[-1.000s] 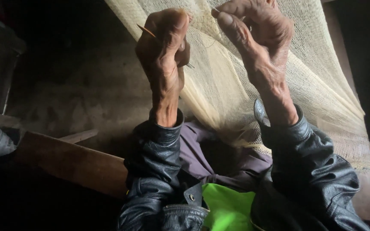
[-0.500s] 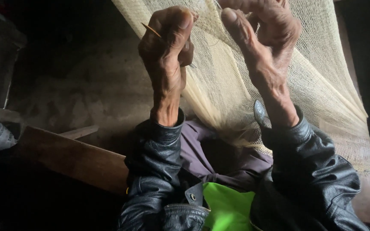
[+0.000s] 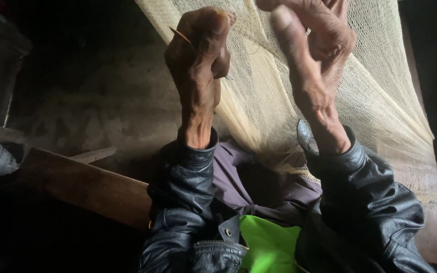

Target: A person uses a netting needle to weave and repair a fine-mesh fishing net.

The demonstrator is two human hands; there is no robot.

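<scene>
Cream-coloured netting [image 3: 375, 101] hangs in front of both raised hands and drapes down to the right, its lower folds falling over the lap. Against it the left hand [image 3: 201, 65] is curled shut, its fingers pressed together around a thin brownish needle-like stick [image 3: 180, 34] whose pointed tip juts out to the left past the knuckles. Just beside it, the right hand [image 3: 312, 55] has its fingers bent and pinched into the mesh near the top edge of the view; the thumb stretches upward, and exactly which strand is nipped cannot be told. Both wrists come out of black leather jacket sleeves [image 3: 188, 192], with purple cloth [image 3: 238, 177] between them and a bright green patch [image 3: 269, 245] lower down. Farther left, a brown wooden plank [image 3: 87, 187] slants through the dark, and a grey wall [image 3: 102, 111] stands behind it.
</scene>
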